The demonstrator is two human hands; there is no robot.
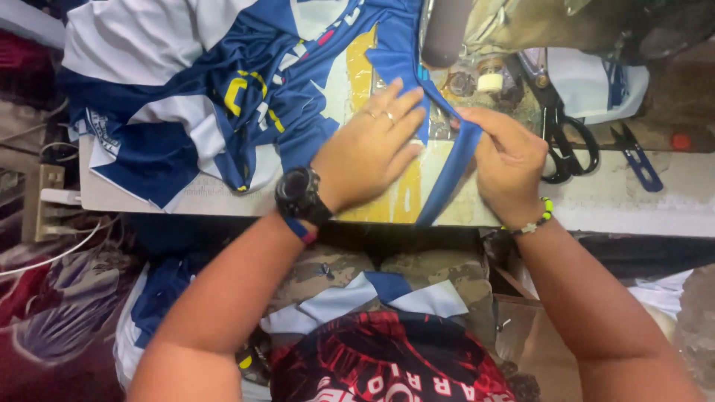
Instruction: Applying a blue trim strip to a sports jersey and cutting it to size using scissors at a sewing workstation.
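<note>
The left hand (370, 152) lies flat and open, fingers spread and pressed down on the blue and white jersey (223, 89), just left of the blue fabric strip (452, 167) that runs diagonally across the sewing table (618, 201). It grips nothing; it only pins the cloth. The right hand (506, 160), just right of the strip, is curled, with thumb and fingertips pinching the strip's edge near its upper end and folding it over. The strip reaches from the sewing machine's head (445, 30), which stands above it, down to the table's near edge.

To do this fold well, I judge the flat palm should hold the jersey taut so the seam line does not creep, while the pinching fingers turn the strip's edge evenly, keeping one width along its length. The fold seems best worked close to the machine's head, where the strip's upper end is held.

Black scissors (562, 141) lie right of the strip, beyond the right hand, with a small blue thread snip (639, 160) farther right. A thread spool (489, 78) sits up and right of the strip, beside the machine. More of the jersey hangs into the person's lap, below the strip
</note>
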